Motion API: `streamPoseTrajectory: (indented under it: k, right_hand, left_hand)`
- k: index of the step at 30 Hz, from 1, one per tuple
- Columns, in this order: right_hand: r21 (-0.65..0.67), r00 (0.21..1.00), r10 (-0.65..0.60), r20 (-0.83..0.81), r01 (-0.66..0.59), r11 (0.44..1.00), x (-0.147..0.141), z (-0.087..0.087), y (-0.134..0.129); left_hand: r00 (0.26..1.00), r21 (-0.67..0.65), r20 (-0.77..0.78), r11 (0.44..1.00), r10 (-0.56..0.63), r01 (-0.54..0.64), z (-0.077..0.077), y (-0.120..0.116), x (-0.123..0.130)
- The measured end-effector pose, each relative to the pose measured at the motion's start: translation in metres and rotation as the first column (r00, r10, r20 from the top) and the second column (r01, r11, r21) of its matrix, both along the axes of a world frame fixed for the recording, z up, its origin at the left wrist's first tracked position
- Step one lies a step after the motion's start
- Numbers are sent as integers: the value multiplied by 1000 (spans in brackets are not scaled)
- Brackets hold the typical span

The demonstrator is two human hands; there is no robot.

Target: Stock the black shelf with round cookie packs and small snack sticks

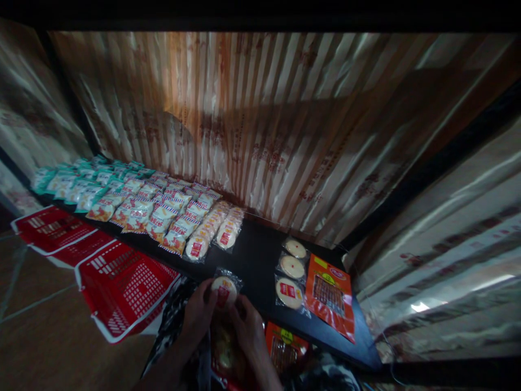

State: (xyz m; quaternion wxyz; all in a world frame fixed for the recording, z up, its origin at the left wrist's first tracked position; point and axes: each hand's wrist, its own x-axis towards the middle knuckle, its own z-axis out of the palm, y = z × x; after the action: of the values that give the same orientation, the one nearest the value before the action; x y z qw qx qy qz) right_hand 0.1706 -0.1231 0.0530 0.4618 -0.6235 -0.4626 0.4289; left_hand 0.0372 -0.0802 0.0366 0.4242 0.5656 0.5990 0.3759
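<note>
I count one round cracker (223,292) in my two hands (200,308), three more on the right, two rows (228,234) on the left, two orange packs (329,293), two red baskets (134,282) beside me (bags (138,213) overlap too much).

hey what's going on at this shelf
A person's left hand and right hand hold a wrapped cracker near the front edge of the shelf. More crackers sit beside the snack bags, and three others lie by an orange pack. Red baskets are to the left.
</note>
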Motion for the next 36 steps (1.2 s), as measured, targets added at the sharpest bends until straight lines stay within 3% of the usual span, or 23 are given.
streamPoseTrajectory:
  k: [6, 18, 30, 36]
  right_hand:
    - [92, 979, -121, 166, 107, 990, 2, -7, 17]
    - [134, 949, -106, 296, 69, 989, 0, -23, 45]
    - [184, 926, -136, 352, 74, 980, -2, -26, 66]
    - [178, 915, -148, 374, 86, 980, 0, -29, 77]
  left_hand:
    - [993, 67, -118, 998, -2, 10, 3, 16, -1]
    - [929, 229, -367, 973, 45, 43, 2, 36, 2]
    - [949, 363, -297, 932, 110, 6, -29, 38, 13]
    - [947, 445, -303, 895, 108, 40, -34, 44, 16]
